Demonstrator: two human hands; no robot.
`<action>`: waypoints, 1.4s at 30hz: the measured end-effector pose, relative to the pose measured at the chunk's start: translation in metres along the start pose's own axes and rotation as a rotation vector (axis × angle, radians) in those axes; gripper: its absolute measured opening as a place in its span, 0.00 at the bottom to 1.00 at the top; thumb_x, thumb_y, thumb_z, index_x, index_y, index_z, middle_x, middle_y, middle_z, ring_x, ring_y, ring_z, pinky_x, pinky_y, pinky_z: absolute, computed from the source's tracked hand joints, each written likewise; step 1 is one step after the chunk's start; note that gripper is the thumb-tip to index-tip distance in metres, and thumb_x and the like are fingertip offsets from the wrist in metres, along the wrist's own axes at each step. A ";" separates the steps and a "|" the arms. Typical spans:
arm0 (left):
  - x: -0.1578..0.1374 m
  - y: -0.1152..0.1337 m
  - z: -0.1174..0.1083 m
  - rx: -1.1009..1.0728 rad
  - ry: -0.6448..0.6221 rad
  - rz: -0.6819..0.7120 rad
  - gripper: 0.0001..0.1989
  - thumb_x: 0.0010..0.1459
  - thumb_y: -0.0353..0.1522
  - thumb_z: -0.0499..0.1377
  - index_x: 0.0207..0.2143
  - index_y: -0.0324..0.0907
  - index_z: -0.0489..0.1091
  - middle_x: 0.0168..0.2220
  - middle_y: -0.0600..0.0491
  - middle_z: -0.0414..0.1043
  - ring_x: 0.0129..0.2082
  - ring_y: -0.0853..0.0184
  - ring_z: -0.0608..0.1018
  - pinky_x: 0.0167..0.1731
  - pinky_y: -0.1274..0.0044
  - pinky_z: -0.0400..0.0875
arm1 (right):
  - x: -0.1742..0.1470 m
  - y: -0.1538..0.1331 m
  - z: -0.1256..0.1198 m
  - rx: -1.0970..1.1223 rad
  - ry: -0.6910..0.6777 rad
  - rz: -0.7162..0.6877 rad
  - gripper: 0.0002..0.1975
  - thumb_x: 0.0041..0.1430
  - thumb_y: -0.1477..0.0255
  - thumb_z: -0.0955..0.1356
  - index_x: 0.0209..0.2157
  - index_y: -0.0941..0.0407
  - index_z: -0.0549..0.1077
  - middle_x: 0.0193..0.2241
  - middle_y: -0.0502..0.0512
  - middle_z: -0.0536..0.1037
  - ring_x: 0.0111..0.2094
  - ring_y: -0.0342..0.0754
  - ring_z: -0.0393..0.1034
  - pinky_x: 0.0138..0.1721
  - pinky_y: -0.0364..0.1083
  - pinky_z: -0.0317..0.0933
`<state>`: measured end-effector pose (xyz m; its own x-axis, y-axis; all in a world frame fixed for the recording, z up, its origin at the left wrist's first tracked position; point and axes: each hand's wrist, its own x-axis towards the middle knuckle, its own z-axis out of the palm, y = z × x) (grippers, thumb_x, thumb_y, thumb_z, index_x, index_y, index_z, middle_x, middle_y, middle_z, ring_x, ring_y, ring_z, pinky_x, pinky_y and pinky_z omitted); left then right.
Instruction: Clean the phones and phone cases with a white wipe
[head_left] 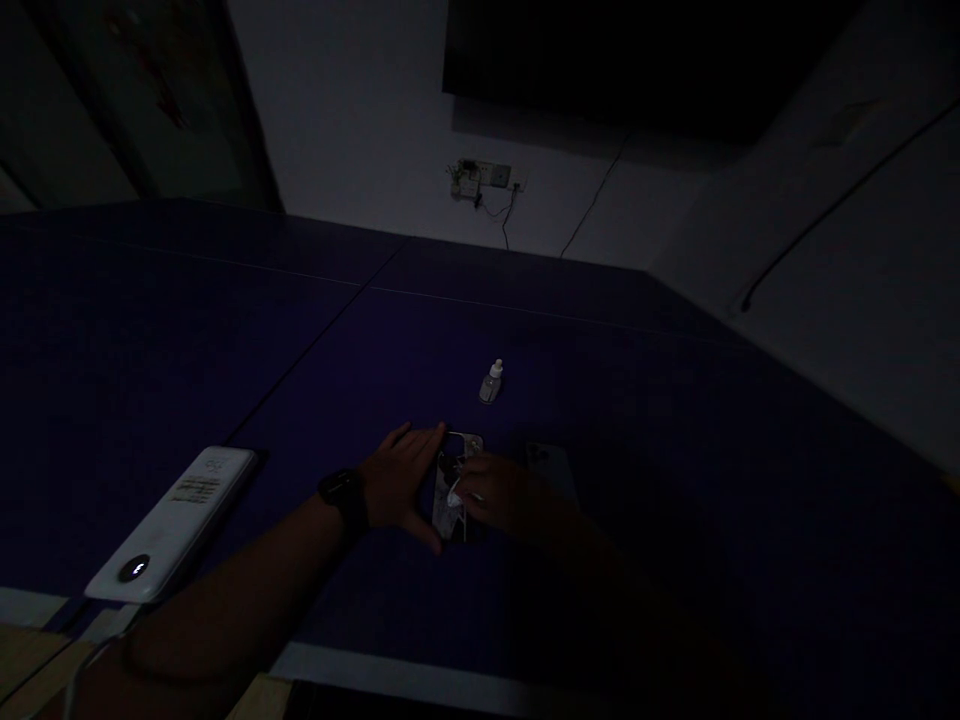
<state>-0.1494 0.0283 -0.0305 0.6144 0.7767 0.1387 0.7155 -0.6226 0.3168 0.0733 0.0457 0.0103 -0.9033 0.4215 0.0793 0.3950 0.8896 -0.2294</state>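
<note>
Dim light on pale walls (352,130)
A large black screen (630,65) hangs above wall sockets (484,175); a seamed blue surface (637,380) stretches below.

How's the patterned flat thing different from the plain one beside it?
The patterned thing has pale and dark markings; the plain one looks grey. The right hand holds something white on the patterned thing; the right arm partly hides the plain one. Both lie on the table.
</note>
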 end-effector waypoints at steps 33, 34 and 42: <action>-0.001 -0.002 0.002 -0.001 0.009 -0.007 0.74 0.37 0.68 0.60 0.71 0.36 0.28 0.68 0.28 0.52 0.66 0.39 0.60 0.64 0.50 0.43 | -0.019 0.007 -0.007 0.168 -0.154 -0.182 0.07 0.58 0.82 0.68 0.29 0.59 0.77 0.31 0.55 0.79 0.35 0.46 0.72 0.39 0.44 0.65; -0.001 -0.002 0.002 -0.002 0.013 -0.003 0.74 0.37 0.68 0.60 0.71 0.36 0.27 0.68 0.28 0.52 0.66 0.39 0.60 0.65 0.50 0.43 | -0.021 0.008 -0.008 0.184 -0.160 -0.177 0.07 0.58 0.82 0.69 0.30 0.59 0.77 0.31 0.55 0.79 0.35 0.45 0.72 0.39 0.44 0.65; -0.001 -0.002 0.004 0.030 0.010 -0.006 0.75 0.37 0.69 0.59 0.71 0.34 0.26 0.67 0.27 0.53 0.66 0.39 0.60 0.64 0.49 0.45 | -0.017 0.007 -0.003 0.075 -0.142 -0.135 0.07 0.59 0.81 0.68 0.28 0.60 0.75 0.31 0.57 0.78 0.34 0.46 0.70 0.38 0.45 0.64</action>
<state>-0.1504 0.0281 -0.0346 0.6071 0.7811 0.1462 0.7289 -0.6206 0.2890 0.0921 0.0451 0.0101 -0.9639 0.2653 -0.0224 0.2598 0.9186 -0.2979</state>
